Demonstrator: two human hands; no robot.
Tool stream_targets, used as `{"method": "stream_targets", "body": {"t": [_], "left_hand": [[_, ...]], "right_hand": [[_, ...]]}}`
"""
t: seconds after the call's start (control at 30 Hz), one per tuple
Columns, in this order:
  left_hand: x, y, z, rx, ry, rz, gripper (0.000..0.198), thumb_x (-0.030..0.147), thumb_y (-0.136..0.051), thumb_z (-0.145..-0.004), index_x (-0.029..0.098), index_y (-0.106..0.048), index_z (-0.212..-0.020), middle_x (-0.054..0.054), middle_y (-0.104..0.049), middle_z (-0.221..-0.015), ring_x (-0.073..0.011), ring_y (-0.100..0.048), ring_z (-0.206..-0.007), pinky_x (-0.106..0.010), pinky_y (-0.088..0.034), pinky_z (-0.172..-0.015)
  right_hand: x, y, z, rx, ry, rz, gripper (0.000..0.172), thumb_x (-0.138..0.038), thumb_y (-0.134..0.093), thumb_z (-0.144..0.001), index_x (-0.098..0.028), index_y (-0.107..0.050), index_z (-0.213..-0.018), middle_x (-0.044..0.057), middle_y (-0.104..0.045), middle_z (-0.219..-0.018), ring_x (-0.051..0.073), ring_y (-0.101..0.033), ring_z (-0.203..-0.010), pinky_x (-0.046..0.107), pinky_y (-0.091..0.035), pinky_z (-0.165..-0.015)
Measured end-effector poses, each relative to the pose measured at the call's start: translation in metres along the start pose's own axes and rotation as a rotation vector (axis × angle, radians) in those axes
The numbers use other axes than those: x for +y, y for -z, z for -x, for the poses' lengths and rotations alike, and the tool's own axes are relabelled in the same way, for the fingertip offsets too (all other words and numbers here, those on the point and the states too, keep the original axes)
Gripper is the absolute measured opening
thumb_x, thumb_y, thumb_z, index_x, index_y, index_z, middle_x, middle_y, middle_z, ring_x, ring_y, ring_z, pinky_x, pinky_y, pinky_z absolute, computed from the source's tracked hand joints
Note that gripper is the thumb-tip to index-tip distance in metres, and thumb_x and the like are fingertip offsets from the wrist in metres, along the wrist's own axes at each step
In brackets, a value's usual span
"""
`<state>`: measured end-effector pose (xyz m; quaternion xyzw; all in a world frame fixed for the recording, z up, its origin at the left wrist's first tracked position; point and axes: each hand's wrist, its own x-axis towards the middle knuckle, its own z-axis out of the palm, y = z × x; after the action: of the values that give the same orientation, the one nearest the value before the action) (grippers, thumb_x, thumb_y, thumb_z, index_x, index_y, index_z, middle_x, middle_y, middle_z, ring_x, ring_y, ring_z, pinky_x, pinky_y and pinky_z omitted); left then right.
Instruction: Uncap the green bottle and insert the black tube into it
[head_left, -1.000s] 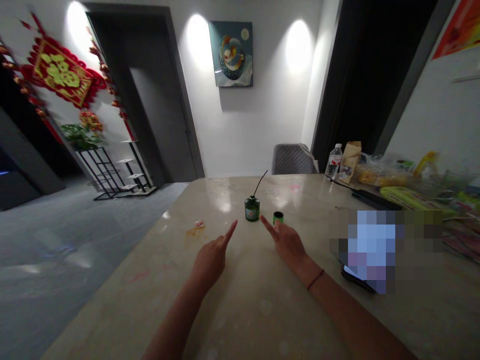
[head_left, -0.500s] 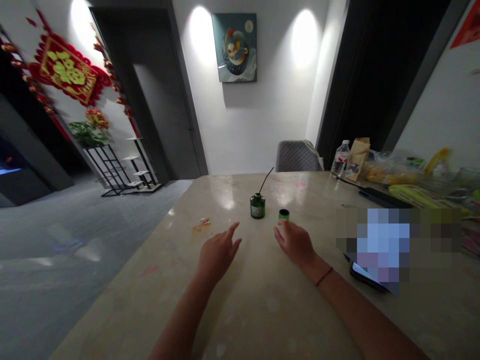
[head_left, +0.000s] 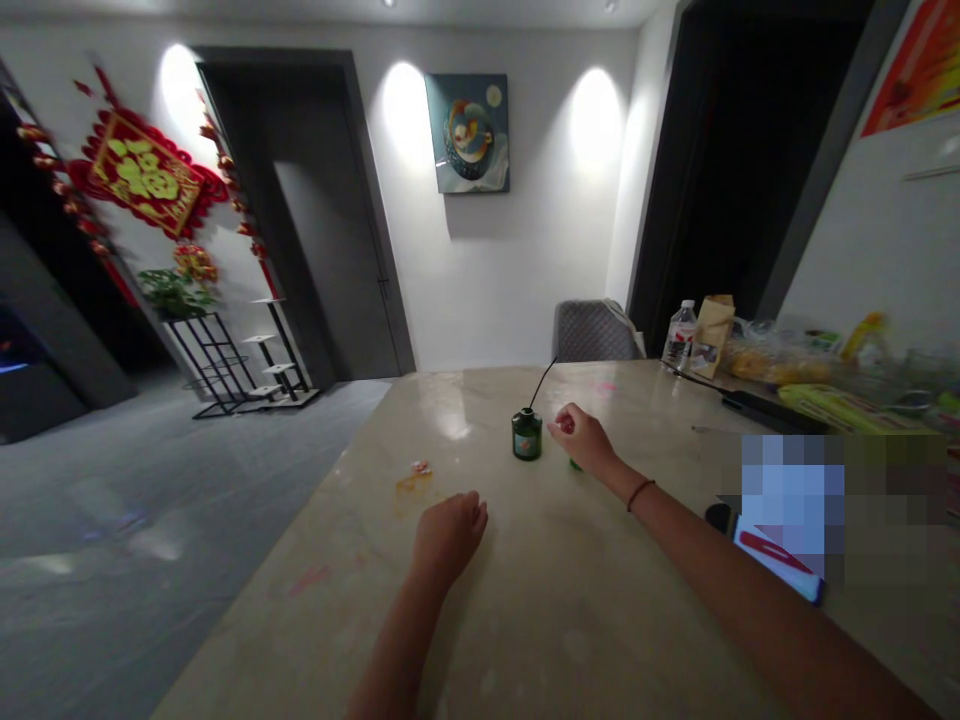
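Note:
A dark green glass bottle (head_left: 526,438) stands upright on the table, with a picture label on its front. One thin dark stick (head_left: 543,383) leans out of its neck to the right. Just right of the bottle is my right hand (head_left: 586,440), fingers curled in and fingertips close to the bottle's shoulder; whatever they may hold is hidden. Below that hand a sliver of a small green cap (head_left: 575,464) shows, mostly covered. My left hand (head_left: 450,535) is closed in a loose fist over the table, nearer to me, with nothing visible in it.
The pale stone table (head_left: 540,620) has an orange stain (head_left: 412,483) at left. On the right are a phone (head_left: 784,565), partly blurred out, a black long-handled object (head_left: 772,408), a water bottle (head_left: 680,335), a paper bag (head_left: 711,335) and plastic bags. A grey chair (head_left: 596,332) stands behind.
My left hand has gone from extended fingers to a closed fist. The right hand has moved farther forward, past the green cap and up beside the bottle. The view has tilted upward.

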<state>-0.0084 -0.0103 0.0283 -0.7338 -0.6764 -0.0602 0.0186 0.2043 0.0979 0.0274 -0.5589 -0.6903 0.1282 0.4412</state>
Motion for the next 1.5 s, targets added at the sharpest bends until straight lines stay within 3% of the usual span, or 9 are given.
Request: {"method": "stream_targets", "body": {"t": [0.03,0.27,0.47,0.67,0.8,0.93,1.03,1.17,1.5], "left_hand": [[0.000,-0.001,0.001,-0.005,-0.005,-0.002,0.032,0.033,-0.032,-0.084,0.019,-0.057,-0.073,-0.005,-0.065,-0.074,-0.0162,-0.060,-0.071,-0.024,-0.035,-0.060],[0.004,0.003,0.004,-0.024,-0.052,0.003,0.031,0.034,-0.031,-0.086,0.019,-0.057,-0.077,-0.006,-0.064,-0.074,-0.0161,-0.060,-0.070,-0.024,-0.035,-0.060],[0.008,0.009,0.007,-0.020,-0.069,0.034,0.031,0.034,-0.031,-0.086,0.019,-0.056,-0.078,-0.006,-0.064,-0.074,-0.0172,-0.060,-0.071,-0.025,-0.035,-0.059],[0.008,0.011,0.009,0.007,-0.049,0.076,0.029,0.034,-0.032,-0.086,0.019,-0.056,-0.076,-0.005,-0.063,-0.074,-0.0169,-0.060,-0.072,-0.025,-0.038,-0.061],[0.009,-0.001,0.007,0.175,-0.015,0.262,0.020,0.034,-0.044,-0.081,0.020,-0.054,-0.090,-0.005,-0.062,-0.089,-0.0183,-0.059,-0.085,-0.029,-0.043,-0.072],[0.011,-0.019,0.000,0.363,0.016,0.532,0.060,0.037,-0.060,-0.069,0.016,-0.037,-0.122,-0.012,-0.049,-0.120,-0.0251,-0.046,-0.114,-0.039,-0.038,-0.093],[0.015,-0.026,-0.003,0.342,0.022,0.793,0.077,0.037,-0.065,-0.065,0.020,-0.027,-0.130,-0.012,-0.047,-0.126,-0.0248,-0.048,-0.114,-0.040,-0.041,-0.092],[0.020,-0.023,-0.004,0.280,0.020,1.107,0.068,0.036,-0.066,-0.066,0.025,-0.035,-0.126,-0.007,-0.058,-0.114,-0.0206,-0.061,-0.095,-0.033,-0.050,-0.079],[0.025,-0.016,-0.003,0.271,0.048,1.273,0.065,0.034,-0.069,-0.062,0.022,-0.040,-0.119,-0.007,-0.062,-0.104,-0.0176,-0.064,-0.084,-0.028,-0.051,-0.073]], "right_hand": [[-0.001,-0.005,-0.009,-0.049,-0.064,-0.070,0.016,-0.028,-0.056,-0.071,-0.015,-0.056,-0.081,0.001,-0.059,-0.069,0.011,-0.052,-0.059,0.021,-0.037,-0.055],[0.001,-0.031,-0.043,-0.150,-0.089,-0.103,0.040,-0.031,-0.064,-0.066,-0.011,-0.056,-0.100,0.012,-0.063,-0.098,0.017,-0.060,-0.087,0.026,-0.044,-0.074],[0.003,-0.043,-0.045,-0.194,-0.101,-0.082,0.052,-0.034,-0.070,-0.060,-0.009,-0.054,-0.102,0.014,-0.061,-0.103,0.019,-0.059,-0.090,0.027,-0.044,-0.076],[-0.002,-0.046,-0.033,-0.210,-0.089,-0.042,0.050,-0.033,-0.072,-0.055,-0.012,-0.057,-0.097,0.010,-0.063,-0.094,0.020,-0.058,-0.084,0.029,-0.043,-0.074],[-0.011,-0.039,-0.018,-0.245,-0.069,-0.114,0.046,-0.036,-0.073,-0.053,-0.015,-0.057,-0.091,0.005,-0.062,-0.088,0.018,-0.058,-0.081,0.028,-0.043,-0.072],[-0.030,-0.027,0.005,-0.379,-0.033,-0.393,0.045,-0.039,-0.074,-0.051,-0.015,-0.056,-0.085,0.002,-0.061,-0.079,0.017,-0.057,-0.074,0.027,-0.044,-0.066],[-0.048,-0.017,0.020,-0.468,-0.023,-0.616,0.044,-0.040,-0.073,-0.052,-0.016,-0.054,-0.083,0.002,-0.062,-0.080,0.017,-0.058,-0.076,0.028,-0.045,-0.067],[-0.064,-0.008,0.032,-0.465,-0.011,-0.718,0.043,-0.039,-0.073,-0.054,-0.016,-0.053,-0.085,0.002,-0.061,-0.082,0.017,-0.058,-0.078,0.029,-0.046,-0.070],[-0.069,0.001,0.034,-0.478,0.018,-0.732,0.046,-0.040,-0.072,-0.059,-0.014,-0.056,-0.094,0.005,-0.063,-0.087,0.018,-0.060,-0.082,0.029,-0.048,-0.072]]}}
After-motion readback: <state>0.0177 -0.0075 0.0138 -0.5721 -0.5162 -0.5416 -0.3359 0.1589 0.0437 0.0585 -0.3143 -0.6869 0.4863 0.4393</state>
